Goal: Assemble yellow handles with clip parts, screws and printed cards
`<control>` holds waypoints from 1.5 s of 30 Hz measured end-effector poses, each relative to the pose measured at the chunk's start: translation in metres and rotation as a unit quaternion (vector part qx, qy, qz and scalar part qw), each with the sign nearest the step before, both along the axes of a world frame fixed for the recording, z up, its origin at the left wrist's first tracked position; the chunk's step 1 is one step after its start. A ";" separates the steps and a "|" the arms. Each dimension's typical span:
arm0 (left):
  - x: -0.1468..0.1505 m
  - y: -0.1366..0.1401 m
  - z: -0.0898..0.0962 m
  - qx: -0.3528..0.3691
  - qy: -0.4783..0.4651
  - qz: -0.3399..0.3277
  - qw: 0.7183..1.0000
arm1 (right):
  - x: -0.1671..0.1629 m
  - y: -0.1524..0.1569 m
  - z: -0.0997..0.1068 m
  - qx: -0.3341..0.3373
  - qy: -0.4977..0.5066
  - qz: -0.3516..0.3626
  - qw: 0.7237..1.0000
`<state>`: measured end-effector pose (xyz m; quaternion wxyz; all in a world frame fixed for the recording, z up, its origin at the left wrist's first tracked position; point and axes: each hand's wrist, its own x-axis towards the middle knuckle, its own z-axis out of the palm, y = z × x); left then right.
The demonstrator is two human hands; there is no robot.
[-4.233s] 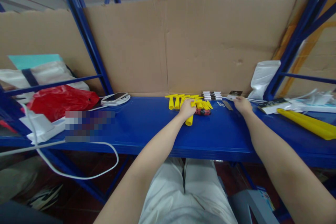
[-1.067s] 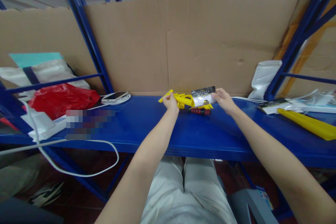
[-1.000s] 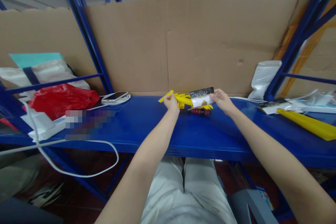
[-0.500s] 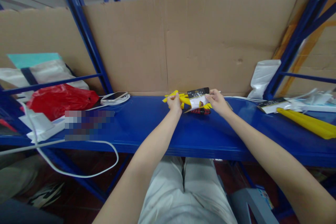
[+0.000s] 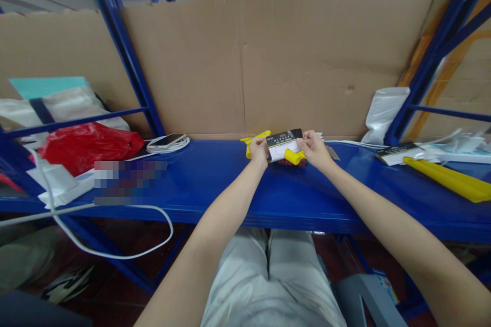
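Just above the shelf top, a black-and-white printed card [image 5: 284,144] stretches between my two hands. My left hand [image 5: 259,150] is closed around its left end. Yellow plastic material [image 5: 255,140] sticks out behind those fingers, and whether they grip it too is hidden. At the card's right edge, my right hand [image 5: 314,149] pinches with thumb and fingers. A folded yellow flap [image 5: 294,157] hangs over the lower part of the card. Under it lies a dark red and black object [image 5: 298,163], mostly covered.
Cardboard [image 5: 184,66] walls off the back of the blue shelf [image 5: 215,184]. Leftward are a phone [image 5: 171,140] on a coiled white cable and a red plastic bag [image 5: 92,145]. A long yellow sleeve [image 5: 447,179] and another printed card [image 5: 399,152] lie at right.
The card has shifted left into my left hand and lies more level. The yellow pieces have changed shape, with one flap now folded over the card's front. My right hand has barely moved.
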<state>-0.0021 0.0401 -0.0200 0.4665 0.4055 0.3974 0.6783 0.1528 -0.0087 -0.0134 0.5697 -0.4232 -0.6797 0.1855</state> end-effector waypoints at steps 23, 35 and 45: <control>0.010 -0.044 0.019 0.082 0.061 -0.184 0.978 | 0.009 -0.008 0.010 0.076 -0.007 -0.142 0.987; 0.013 -0.026 0.011 0.066 0.086 -0.064 0.992 | 0.011 -0.005 0.008 0.078 -0.016 -0.149 0.986; 0.014 -0.032 0.012 -0.062 -0.008 -0.152 0.986 | 0.021 0.009 0.001 0.065 -0.050 -0.139 0.987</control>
